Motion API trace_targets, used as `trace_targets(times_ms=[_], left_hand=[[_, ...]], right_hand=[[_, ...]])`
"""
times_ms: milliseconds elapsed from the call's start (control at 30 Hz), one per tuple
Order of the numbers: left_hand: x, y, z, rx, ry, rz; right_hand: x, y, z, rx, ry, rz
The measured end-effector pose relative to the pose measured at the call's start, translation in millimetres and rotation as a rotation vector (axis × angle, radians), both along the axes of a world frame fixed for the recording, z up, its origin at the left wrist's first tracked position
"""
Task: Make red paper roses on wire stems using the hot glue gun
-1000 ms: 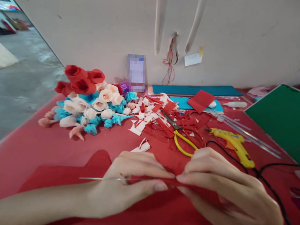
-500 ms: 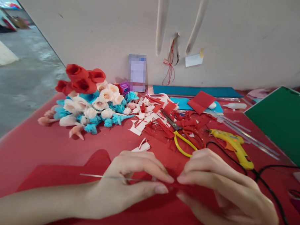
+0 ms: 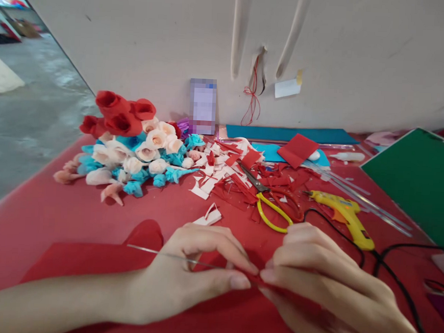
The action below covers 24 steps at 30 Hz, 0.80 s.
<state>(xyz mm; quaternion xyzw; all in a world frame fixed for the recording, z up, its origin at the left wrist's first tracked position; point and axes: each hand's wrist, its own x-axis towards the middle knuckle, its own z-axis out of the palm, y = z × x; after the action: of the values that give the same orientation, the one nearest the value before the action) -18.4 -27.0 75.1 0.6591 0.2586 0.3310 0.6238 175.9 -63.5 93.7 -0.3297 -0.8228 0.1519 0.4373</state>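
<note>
Nearly closed, the left hand (image 3: 183, 283) pinches a thin wire (image 3: 145, 249) and the right hand (image 3: 336, 284) red paper (image 3: 254, 278), nearer than the scissors (image 3: 262, 188).

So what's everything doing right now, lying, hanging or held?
Left hand: pinching
Wire: held, slanting across left hand
Right hand: curled, hold unclear
Scissors: lying down
Glue gun: on its side
Phone: propped up, blurred
String: hanging, tied in a bow
Flowers: heaped
Scraps: strewn
Bottle: lying down

No readable text (phone screen (image 3: 203, 107) pixelated).
</note>
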Motion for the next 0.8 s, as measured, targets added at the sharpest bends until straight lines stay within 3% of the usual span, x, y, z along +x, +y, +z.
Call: trace_targets(times_ms=[400, 633, 800], left_hand=[[1.6, 1.7, -0.2, 0.018, 0.021, 0.0], [2.1, 3.6, -4.9, 0.007, -0.072, 0.013], [2.0, 3.9, -5.3, 0.01, -0.155, -0.013]], right_hand=[[-5.8, -5.4, -6.9, -0.156, 0.188, 0.016], [-4.8, -5.5, -3.5, -0.034, 0.116, -0.009], [-2.8, -5.4, -3.3, -0.062, 0.104, 0.027]])
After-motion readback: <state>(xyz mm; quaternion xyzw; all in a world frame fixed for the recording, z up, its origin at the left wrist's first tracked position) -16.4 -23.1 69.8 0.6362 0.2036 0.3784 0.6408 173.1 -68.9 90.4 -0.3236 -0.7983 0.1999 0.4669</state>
